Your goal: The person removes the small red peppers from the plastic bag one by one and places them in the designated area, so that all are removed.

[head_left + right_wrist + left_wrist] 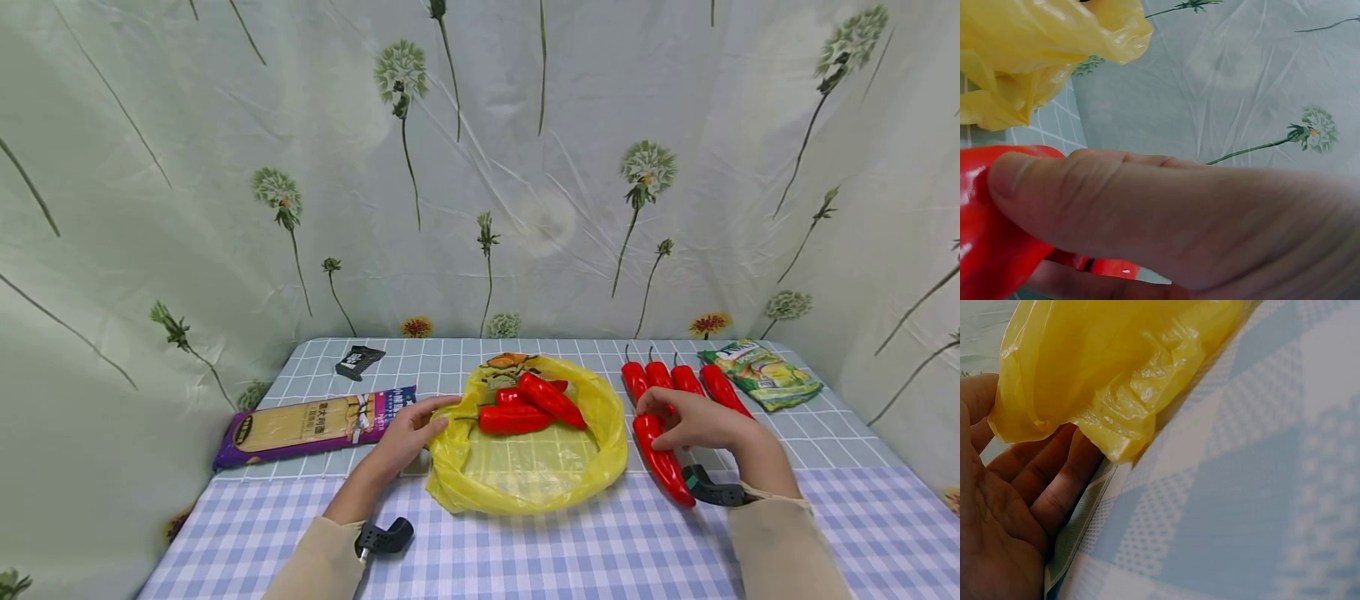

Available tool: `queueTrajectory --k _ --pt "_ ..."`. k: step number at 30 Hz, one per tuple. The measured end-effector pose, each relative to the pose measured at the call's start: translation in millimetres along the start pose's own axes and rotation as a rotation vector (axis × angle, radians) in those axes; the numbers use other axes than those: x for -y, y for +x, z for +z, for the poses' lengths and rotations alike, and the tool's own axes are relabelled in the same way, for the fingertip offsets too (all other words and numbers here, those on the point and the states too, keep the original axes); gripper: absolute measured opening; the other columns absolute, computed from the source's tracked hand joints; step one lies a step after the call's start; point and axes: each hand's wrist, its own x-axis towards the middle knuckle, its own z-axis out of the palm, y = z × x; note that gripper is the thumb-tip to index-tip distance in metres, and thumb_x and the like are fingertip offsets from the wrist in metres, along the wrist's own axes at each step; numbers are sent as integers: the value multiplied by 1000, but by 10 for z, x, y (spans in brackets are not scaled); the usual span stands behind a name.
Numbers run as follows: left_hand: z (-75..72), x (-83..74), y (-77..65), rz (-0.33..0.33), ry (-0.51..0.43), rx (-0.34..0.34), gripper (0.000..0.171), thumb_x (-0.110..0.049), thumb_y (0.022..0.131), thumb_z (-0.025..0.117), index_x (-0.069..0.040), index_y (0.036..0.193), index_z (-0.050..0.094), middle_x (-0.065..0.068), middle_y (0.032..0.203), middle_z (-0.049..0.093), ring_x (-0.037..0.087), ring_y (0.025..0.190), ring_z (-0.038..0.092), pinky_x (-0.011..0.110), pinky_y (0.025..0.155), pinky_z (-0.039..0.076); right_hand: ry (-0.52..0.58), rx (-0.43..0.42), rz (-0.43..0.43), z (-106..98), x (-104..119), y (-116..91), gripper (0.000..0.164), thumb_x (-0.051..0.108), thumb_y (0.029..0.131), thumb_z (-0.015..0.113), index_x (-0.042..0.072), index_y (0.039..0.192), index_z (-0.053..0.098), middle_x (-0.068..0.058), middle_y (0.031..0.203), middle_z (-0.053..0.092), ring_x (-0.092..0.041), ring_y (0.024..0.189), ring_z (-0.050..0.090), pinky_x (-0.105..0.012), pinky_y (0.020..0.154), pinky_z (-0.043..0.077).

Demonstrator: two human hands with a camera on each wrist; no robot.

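A yellow plastic bag (pixel 525 504) lies with its mouth spread wide, red peppers (pixel 513 419) piled toward its back inside. My left hand (pixel 411 432) holds the bag's left rim, the plastic between thumb and fingers in the left wrist view; the fingertips (pixel 1079 447) are partly hidden behind the plastic. To the right of the bag, my right hand (pixel 693 423) grips a long red pepper (pixel 667 475) between thumb and fingers, its tip pointing toward me. Up close in the right wrist view, the thumb (pixel 1013 175) presses on the glossy pepper (pixel 997 231).
Several more red peppers (pixel 634 379) lie in a row behind my right hand, beside a green snack packet (pixel 765 375). On the left are a purple pasta package (pixel 315 425) and a small black packet (pixel 360 361). A flowered curtain (pixel 525 183) hangs behind the table.
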Motion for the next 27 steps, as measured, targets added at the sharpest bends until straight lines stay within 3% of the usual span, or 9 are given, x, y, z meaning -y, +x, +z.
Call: queueTrajectory --k 7,12,21,27 --pt "2 5 -4 4 3 -4 42 -24 101 58 -19 142 56 11 150 52 26 117 61 19 88 56 -11 10 35 3 -11 11 56 21 70 89 14 118 60 -9 115 63 -24 97 53 -33 64 58" --pt "4 7 0 8 2 -4 42 -25 100 58 -19 142 57 11 150 52 26 117 62 18 88 56 -23 -6 43 -32 9 4 50 23 77 84 12 121 62 -9 115 64 -23 96 55 -33 63 59" --pt "2 -29 -10 25 -9 4 41 -26 102 56 -19 143 56 11 149 53 23 109 61 19 84 56 -155 -261 -60 -87 208 13 24 22 92 70 7 110 66 -8 100 68 -20 86 59 -32 71 56" --pt "-3 -28 -8 26 -10 5 42 -26 101 57 -19 142 56 12 149 53 23 107 62 19 84 57 -82 -379 -88 -50 351 50 28 20 95 65 6 119 63 -14 110 68 -26 93 62 -36 77 59"
